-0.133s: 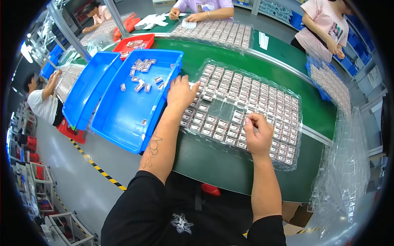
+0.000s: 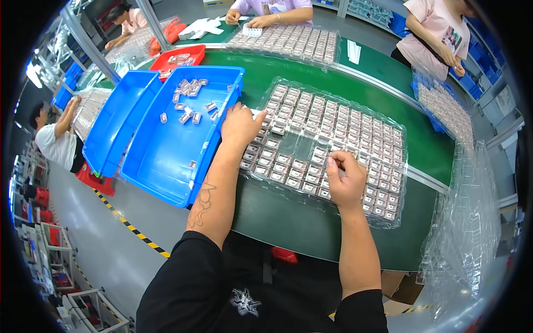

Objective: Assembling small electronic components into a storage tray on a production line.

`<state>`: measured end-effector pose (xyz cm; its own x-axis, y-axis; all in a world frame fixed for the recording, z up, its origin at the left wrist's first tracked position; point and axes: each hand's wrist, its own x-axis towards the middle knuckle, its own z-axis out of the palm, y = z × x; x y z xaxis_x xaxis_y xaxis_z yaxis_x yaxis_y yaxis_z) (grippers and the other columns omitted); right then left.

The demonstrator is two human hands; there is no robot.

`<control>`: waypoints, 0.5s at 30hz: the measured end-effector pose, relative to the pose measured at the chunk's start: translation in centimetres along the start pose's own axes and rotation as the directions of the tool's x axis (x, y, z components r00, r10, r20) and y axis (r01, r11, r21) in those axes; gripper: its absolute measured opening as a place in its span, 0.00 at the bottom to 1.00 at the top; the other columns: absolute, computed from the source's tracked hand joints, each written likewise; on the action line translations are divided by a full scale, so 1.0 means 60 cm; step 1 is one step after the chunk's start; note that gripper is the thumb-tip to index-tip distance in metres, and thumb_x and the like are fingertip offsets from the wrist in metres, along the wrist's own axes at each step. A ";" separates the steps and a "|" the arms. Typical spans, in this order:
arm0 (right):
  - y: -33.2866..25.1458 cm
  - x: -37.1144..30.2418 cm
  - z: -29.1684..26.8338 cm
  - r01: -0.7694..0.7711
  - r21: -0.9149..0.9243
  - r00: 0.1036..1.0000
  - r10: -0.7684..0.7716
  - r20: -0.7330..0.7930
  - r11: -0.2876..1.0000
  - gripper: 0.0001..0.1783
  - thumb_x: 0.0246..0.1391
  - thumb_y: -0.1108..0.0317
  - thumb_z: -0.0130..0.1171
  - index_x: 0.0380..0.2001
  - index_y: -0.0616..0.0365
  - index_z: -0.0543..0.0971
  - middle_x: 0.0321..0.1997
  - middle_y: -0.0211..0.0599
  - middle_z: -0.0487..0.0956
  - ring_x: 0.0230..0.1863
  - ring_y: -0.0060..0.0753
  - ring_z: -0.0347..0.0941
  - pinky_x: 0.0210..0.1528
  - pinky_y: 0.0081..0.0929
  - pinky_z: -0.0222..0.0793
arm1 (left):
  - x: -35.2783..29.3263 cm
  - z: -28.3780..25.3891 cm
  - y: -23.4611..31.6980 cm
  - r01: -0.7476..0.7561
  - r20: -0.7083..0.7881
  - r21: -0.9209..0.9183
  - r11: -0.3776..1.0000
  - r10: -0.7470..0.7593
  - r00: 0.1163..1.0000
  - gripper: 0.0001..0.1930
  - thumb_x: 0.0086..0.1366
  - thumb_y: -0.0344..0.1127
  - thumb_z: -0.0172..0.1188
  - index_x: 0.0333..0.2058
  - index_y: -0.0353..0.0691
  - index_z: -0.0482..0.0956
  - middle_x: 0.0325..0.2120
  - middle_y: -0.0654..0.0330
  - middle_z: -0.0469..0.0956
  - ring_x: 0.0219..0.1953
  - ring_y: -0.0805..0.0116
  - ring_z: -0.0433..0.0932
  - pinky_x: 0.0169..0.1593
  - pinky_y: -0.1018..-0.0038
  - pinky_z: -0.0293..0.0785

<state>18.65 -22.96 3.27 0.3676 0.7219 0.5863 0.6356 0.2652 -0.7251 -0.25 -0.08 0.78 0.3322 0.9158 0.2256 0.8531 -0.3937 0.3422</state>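
A clear plastic tray lies on the green bench, its pockets filled with rows of small pale boxy parts with dark marks. A few pockets left of its middle are bare. Over the tray's left end, beside the blue bin's rim, my left hand is closed, thumb pointing right. Something whitish shows by its thumb, too small to name. My right hand hovers over the tray just right of the bare pockets. Its thumb and forefinger are pinched together near one part; what lies between them is hidden.
A blue bin with several loose parts stands at left, a second blue bin beyond it. Behind them sits a red tray. A clear plastic stack hangs at right. Co-workers are across the bench and at far left.
The whole view has shifted slightly. Both hands stay at nearly the same places over the tray.
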 end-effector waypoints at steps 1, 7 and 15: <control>0.002 0.000 0.000 0.003 0.008 1.000 -0.003 0.005 1.000 0.03 0.58 0.75 0.61 0.35 0.62 0.79 0.24 0.36 0.81 0.24 0.26 0.79 0.28 0.24 0.72 | 0.001 -0.002 0.000 -0.001 0.042 0.011 1.000 0.000 0.999 0.29 0.66 0.57 0.60 0.40 0.29 0.85 0.55 0.37 0.75 0.58 0.39 0.71 0.61 0.53 0.71; -0.002 0.003 0.000 -0.007 0.020 1.000 0.007 0.007 1.000 0.03 0.58 0.75 0.61 0.35 0.62 0.79 0.24 0.36 0.81 0.24 0.26 0.79 0.29 0.24 0.72 | 0.001 -0.010 -0.002 -0.003 0.092 0.038 0.999 0.000 0.996 0.25 0.64 0.52 0.64 0.41 0.29 0.85 0.51 0.42 0.78 0.54 0.42 0.75 0.59 0.56 0.70; 0.002 0.000 -0.005 -0.019 -0.002 1.000 0.019 0.005 1.000 0.02 0.58 0.76 0.60 0.34 0.62 0.79 0.22 0.36 0.80 0.23 0.26 0.78 0.29 0.24 0.71 | -0.007 -0.047 0.024 -0.168 -0.597 0.126 0.978 0.210 0.775 0.30 0.62 0.46 0.67 0.56 0.30 0.77 0.67 0.37 0.60 0.69 0.33 0.55 0.69 0.49 0.58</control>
<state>18.95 -23.12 3.27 0.3763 0.7298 0.5708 0.6302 0.2500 -0.7351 -0.29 -1.24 3.77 0.1962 0.5798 0.7908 0.8292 -0.5286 0.1818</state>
